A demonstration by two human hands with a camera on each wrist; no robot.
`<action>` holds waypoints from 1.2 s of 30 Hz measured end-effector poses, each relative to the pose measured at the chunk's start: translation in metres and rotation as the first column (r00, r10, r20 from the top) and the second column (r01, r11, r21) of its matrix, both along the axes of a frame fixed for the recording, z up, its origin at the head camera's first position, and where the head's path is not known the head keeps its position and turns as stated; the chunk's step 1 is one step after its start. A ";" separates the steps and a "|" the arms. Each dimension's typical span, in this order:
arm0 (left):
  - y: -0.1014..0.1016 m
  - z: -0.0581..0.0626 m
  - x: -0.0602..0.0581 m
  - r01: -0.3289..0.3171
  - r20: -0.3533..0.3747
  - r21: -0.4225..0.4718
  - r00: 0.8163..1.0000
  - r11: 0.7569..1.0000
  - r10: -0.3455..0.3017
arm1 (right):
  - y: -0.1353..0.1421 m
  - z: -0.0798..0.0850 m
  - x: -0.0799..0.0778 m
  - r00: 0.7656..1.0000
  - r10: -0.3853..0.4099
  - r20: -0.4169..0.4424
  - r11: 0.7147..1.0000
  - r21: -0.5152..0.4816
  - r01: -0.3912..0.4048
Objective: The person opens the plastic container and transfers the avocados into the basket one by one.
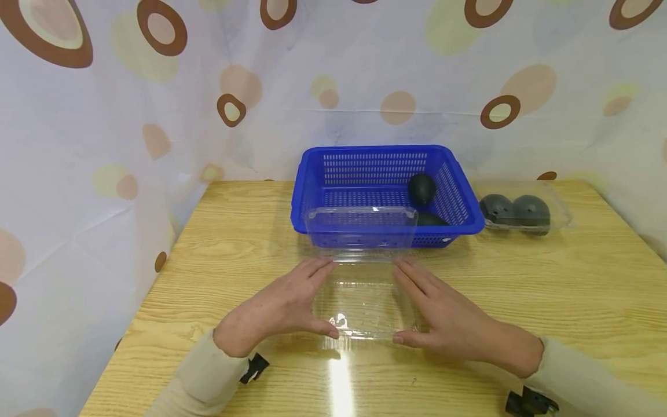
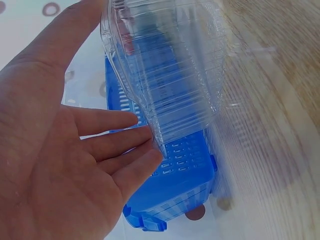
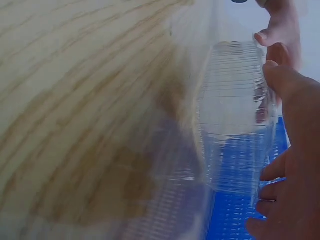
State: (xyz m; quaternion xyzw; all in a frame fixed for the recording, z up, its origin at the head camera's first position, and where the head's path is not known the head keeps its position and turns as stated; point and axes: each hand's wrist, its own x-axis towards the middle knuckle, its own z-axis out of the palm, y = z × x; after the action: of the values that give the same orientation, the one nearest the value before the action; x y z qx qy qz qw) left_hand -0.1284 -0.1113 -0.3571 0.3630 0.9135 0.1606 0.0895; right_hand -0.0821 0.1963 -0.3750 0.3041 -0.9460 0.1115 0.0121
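Observation:
A clear plastic clamshell box (image 1: 365, 307) is between both hands, its hinged lid (image 1: 362, 234) raised at the far side in front of the basket. My left hand (image 1: 283, 307) lies along its left side, thumb near the front corner, other fingers near the back. In the left wrist view, that hand's nearly straight fingers (image 2: 112, 142) touch the box rim. My right hand (image 1: 450, 321) mirrors it on the right side. The right thumb (image 3: 280, 75) touches the rim in the right wrist view, and its fingers are spread beside the box wall.
Behind the box stands a blue perforated basket (image 1: 380, 150) holding dark green, avocado-like fruits (image 1: 422, 189). To its right, another clear box (image 1: 560, 214) contains two similar dark fruits (image 1: 530, 213). Everything is on a wooden table (image 1: 229, 243) with a patterned curtain (image 1: 292, 75) behind.

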 end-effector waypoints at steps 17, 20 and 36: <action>-0.016 -0.001 0.003 -0.041 0.010 0.042 0.999 0.998 0.040 | -0.018 -0.009 -0.005 0.999 0.038 -0.023 0.999 -0.022 -0.038; -0.021 -0.002 0.003 -0.050 0.012 0.048 0.999 0.998 0.049 | -0.023 -0.009 -0.007 0.999 0.038 -0.006 0.999 -0.022 -0.038; -0.044 -0.003 0.006 -0.111 0.042 0.022 0.993 0.994 0.110 | -0.046 -0.013 -0.016 0.996 0.082 -0.026 0.995 -0.059 -0.084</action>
State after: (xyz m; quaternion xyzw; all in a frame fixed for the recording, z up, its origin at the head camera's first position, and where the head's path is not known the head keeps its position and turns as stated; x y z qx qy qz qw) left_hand -0.1221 -0.1551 -0.3604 0.3096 0.9281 0.1840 0.0948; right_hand -0.0984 0.1505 -0.3876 0.3439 -0.9286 0.1369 0.0276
